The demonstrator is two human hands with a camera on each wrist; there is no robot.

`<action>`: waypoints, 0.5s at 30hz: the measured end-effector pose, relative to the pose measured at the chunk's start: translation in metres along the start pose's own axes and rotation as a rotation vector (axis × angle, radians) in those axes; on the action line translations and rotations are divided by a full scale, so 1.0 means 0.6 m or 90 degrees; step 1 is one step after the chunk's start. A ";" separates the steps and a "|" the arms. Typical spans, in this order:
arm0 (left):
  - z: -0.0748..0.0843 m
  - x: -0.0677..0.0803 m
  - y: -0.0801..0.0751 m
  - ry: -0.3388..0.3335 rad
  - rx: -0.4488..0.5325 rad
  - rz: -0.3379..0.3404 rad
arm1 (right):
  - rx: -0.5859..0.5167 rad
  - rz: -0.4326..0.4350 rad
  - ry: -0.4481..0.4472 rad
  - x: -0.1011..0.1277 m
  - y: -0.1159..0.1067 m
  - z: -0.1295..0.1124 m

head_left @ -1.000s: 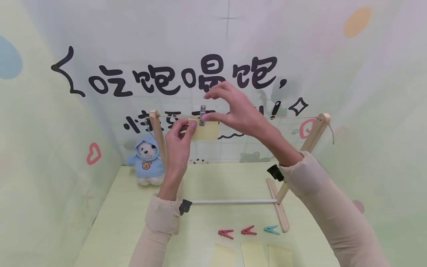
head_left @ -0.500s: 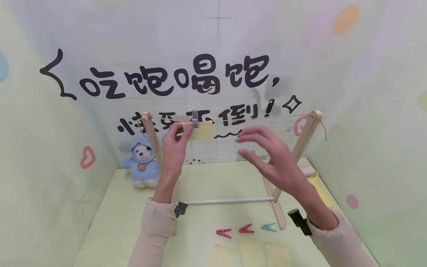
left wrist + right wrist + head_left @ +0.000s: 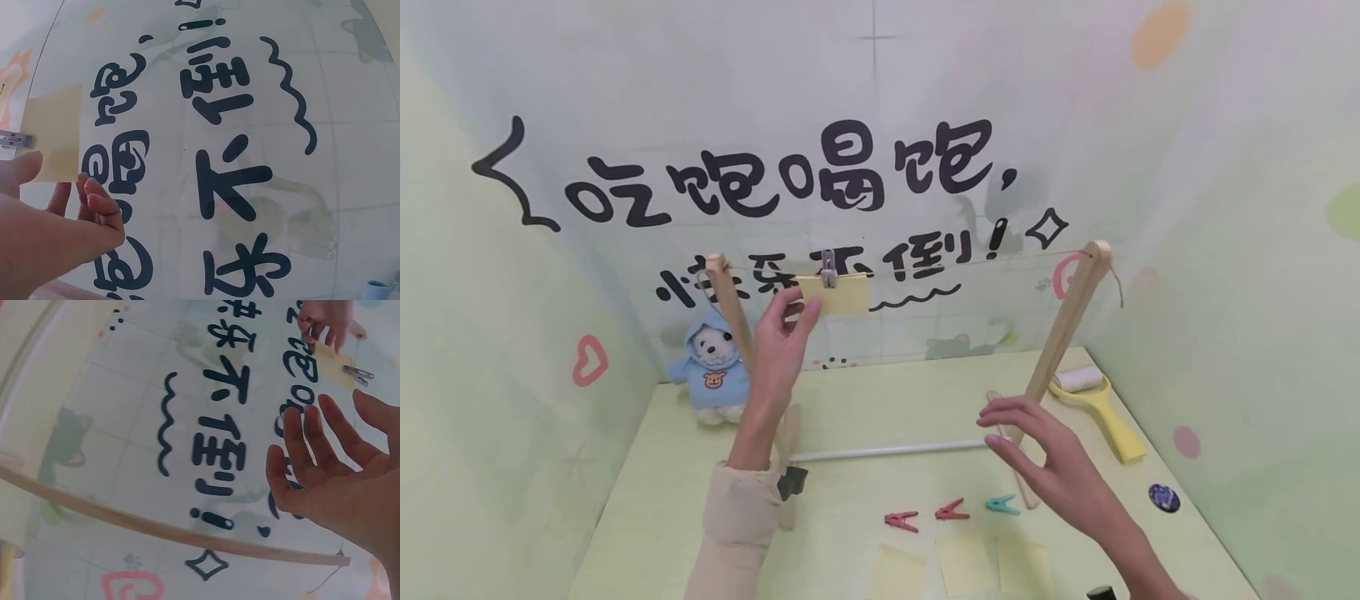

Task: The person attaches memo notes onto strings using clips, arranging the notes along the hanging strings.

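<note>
Right hand (image 3: 1045, 462): having dropped away from the string since a second ago, now hovering low over the bench (image 3: 655, 492) at 4 o'clock, fingers spread, released. Left hand (image 3: 778, 337): arm raised, pinching the yellow sheet (image 3: 842, 296) hanging under the grey clip (image 3: 828, 268) at 12 o'clock.

Open passage lies beneath the string (image 3: 970, 260) between the wooden posts (image 3: 1063, 329), obstructed left by the clipped yellow note (image 3: 835, 295) and low by the white crossbar (image 3: 887, 451); three pegs (image 3: 952, 510) occupy the tabletop (image 3: 880, 400) in front.
</note>
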State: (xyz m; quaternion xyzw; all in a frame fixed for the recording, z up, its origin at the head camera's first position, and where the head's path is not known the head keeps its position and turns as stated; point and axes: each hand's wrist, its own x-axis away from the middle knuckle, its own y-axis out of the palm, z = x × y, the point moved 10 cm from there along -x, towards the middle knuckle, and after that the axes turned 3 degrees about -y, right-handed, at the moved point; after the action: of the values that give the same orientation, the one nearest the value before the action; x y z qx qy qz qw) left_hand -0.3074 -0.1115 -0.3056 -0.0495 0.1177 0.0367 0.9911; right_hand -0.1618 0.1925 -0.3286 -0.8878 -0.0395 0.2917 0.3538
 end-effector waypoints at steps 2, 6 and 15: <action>-0.012 0.002 0.000 -0.014 -0.012 -0.017 | 0.001 -0.009 0.020 0.022 0.010 0.022; -0.048 0.014 0.004 -0.026 -0.034 -0.055 | -0.006 -0.011 0.038 0.062 0.026 0.057; -0.268 0.159 0.068 -0.103 -0.174 -0.210 | 0.000 -0.023 0.086 0.122 0.052 0.102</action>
State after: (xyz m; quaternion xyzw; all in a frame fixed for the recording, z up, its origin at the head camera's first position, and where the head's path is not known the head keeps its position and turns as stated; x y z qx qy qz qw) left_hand -0.2556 -0.0823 -0.4876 -0.1986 0.0219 -0.1067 0.9740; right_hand -0.1389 0.2265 -0.4205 -0.9047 -0.0318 0.2245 0.3607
